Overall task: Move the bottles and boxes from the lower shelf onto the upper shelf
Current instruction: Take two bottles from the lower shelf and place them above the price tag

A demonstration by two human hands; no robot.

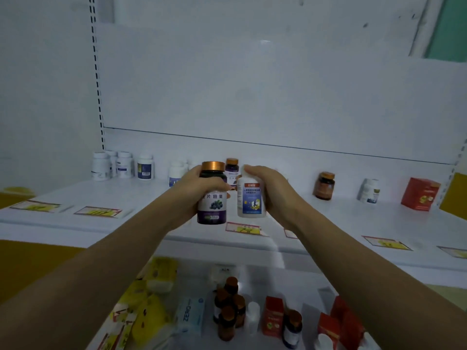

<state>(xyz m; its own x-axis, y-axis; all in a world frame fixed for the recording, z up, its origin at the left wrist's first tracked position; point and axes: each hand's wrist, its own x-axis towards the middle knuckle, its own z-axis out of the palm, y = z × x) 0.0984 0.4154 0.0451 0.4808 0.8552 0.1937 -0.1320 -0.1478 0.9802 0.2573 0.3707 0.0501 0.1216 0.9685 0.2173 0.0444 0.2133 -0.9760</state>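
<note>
Lower shelf (pixel 298 281): we see it nearest to us, beneath both grips, carrying goods.
Amber bottles (pixel 228 309): a tight upright cluster on the lower shelf, below the left grip.
Red boxes (pixel 273 315): upright on the lower shelf, below the right grip and on to its right.
ZERO box (pixel 190 317): pale, lying below and left of the left grip, with yellow packets (pixel 151 306) further left.
Left grip (pixel 199 188): fingers curled round a purple-label bottle (pixel 212 195) with a copper cap, held upright over the front of the upper shelf.
Right grip (pixel 273 190): fingers wrapped round a white bottle (pixel 251 198), upright, just beside the purple-label bottle; we cannot tell whether the two touch.
Upper shelf (pixel 328 218): white, stretching beyond both grips.
Price tags (pixel 243 228): along its front edge, just below the grips.
Dark jar (pixel 232 168): upright on the upper shelf, beyond and between the grips.
White tubs (pixel 121 164): grouped at the back, well left of the left grip.
Amber jar (pixel 324 185): at the back, right of the right grip.
Pale tub (pixel 369 190): further right.
Lone red box (pixel 420 194): furthest right.
</note>
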